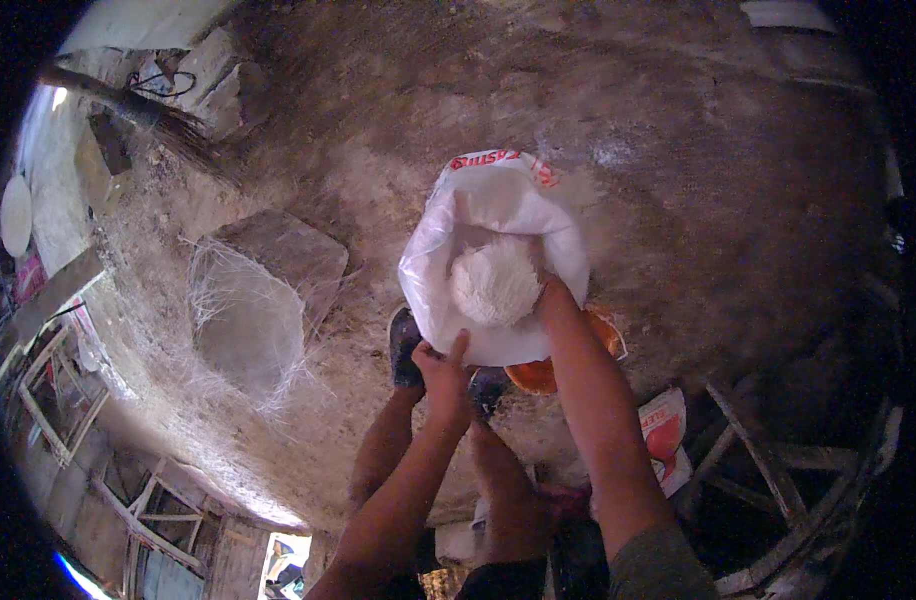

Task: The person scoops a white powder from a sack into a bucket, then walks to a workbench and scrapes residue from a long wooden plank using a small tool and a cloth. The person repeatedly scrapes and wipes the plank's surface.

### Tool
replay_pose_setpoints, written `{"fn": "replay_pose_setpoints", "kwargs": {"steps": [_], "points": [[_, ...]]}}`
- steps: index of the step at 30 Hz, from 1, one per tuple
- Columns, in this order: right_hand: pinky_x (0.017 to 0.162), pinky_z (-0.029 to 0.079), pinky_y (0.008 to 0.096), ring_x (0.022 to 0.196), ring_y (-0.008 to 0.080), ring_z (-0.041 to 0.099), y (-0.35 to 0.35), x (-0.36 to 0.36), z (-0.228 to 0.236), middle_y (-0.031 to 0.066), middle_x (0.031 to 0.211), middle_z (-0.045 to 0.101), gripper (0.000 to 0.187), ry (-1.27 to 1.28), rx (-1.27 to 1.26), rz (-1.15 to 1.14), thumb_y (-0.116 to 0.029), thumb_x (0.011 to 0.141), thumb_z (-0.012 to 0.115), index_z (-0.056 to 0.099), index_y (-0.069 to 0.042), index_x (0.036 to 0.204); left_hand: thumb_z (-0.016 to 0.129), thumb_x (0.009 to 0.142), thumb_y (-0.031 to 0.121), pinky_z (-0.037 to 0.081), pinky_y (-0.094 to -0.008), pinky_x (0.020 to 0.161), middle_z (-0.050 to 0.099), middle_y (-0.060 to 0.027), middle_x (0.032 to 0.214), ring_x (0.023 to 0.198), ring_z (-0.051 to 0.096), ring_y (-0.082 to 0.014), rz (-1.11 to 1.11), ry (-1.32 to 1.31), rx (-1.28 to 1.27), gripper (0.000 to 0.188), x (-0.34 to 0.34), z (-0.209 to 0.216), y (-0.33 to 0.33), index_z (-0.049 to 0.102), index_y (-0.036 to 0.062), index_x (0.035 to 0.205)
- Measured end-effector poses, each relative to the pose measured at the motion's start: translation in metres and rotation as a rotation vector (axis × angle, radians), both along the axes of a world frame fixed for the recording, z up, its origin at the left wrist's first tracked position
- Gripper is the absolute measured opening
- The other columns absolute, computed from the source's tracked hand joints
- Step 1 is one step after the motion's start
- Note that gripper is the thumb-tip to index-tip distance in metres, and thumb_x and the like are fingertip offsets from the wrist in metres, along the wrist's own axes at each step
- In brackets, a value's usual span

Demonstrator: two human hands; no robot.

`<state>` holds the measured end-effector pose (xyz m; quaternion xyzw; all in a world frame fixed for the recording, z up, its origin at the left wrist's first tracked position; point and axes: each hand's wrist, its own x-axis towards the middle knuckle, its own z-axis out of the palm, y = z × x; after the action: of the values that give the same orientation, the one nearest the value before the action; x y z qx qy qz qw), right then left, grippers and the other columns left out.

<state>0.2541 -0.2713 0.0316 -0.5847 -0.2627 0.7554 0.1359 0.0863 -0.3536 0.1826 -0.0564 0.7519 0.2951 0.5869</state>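
Observation:
A white woven sack (430, 255) with red print stands with its mouth wide and its rim folded outward. Inside it is a rounded heap of white powder (498, 282). My left hand (444, 372) grips the near left rim of the sack, thumb laid over the edge. Down inside the mouth reaches my right hand (551, 292), against the right side of the heap. Its fingers are hidden, so whether it holds anything does not show. An orange basin (534, 377) shows partly from behind the sack and my right forearm.
Left on the dirt floor lies a clear stringy sheet or net (248, 330) beside a flat stone block (288, 250). A straw broom (143, 112) leans at the upper left. Lower right are a printed bag (665, 440) and a wooden frame (768, 460). My feet stand close to the sack.

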Motion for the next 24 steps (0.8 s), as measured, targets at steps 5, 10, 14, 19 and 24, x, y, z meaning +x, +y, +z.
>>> {"fn": "replay_pose_setpoints", "kwargs": {"steps": [5, 10, 14, 19, 24], "points": [[0.112, 0.034, 0.0446, 0.134, 0.0319, 0.045, -0.025, 0.032, 0.028, 0.0145, 0.149, 0.047, 0.062, 0.07, -0.138, -0.045, -0.046, 0.097, 0.06, 0.046, -0.011, 0.147, 0.076, 0.09, 0.013, 0.054, -0.048, 0.094, 0.049, -0.0158, 0.134, 0.119, 0.055, -0.031, 0.105, -0.083, -0.07, 0.068, -0.001, -0.013, -0.01, 0.029, 0.0107, 0.139], [0.108, 0.037, 0.0445, 0.129, 0.0319, 0.049, -0.069, 0.077, 0.048, 0.0149, 0.145, 0.05, 0.059, 0.105, -0.246, -0.117, -0.043, 0.097, 0.061, 0.048, -0.01, 0.144, 0.075, 0.091, 0.012, 0.052, -0.0495, 0.097, 0.049, -0.0154, 0.134, 0.121, 0.055, -0.0313, 0.129, -0.185, -0.041, 0.062, 0.002, -0.02, -0.016, 0.032, 0.008, 0.135], [0.105, 0.04, 0.0444, 0.126, 0.0319, 0.052, -0.121, 0.114, 0.059, 0.0151, 0.143, 0.053, 0.056, 0.127, -0.33, -0.2, -0.04, 0.097, 0.062, 0.05, -0.009, 0.142, 0.072, 0.092, 0.011, 0.054, -0.0502, 0.095, 0.053, -0.0124, 0.132, 0.121, 0.056, -0.032, 0.094, -0.238, -0.087, 0.056, 0.006, -0.018, -0.02, 0.037, 0.0072, 0.136], [0.102, 0.044, 0.0442, 0.122, 0.0319, 0.055, -0.186, 0.124, 0.05, 0.0155, 0.139, 0.056, 0.052, 0.137, -0.418, -0.319, -0.037, 0.097, 0.063, 0.053, -0.008, 0.139, 0.071, 0.092, 0.011, 0.051, -0.0481, 0.1, 0.054, -0.0101, 0.138, 0.124, 0.057, -0.0311, 0.016, -0.23, 0.031, 0.06, 0.005, -0.024, -0.032, 0.041, 0.0109, 0.145], [0.098, 0.047, 0.0441, 0.117, 0.032, 0.059, -0.226, 0.114, 0.019, 0.0159, 0.135, 0.059, 0.048, 0.033, -0.428, -0.455, -0.034, 0.097, 0.064, 0.055, -0.007, 0.136, 0.068, 0.092, 0.009, 0.051, -0.0507, 0.099, 0.052, -0.0113, 0.14, 0.125, 0.056, -0.0326, -0.004, -0.124, 0.035, 0.062, 0.002, -0.033, -0.042, 0.039, 0.0121, 0.147]]}}
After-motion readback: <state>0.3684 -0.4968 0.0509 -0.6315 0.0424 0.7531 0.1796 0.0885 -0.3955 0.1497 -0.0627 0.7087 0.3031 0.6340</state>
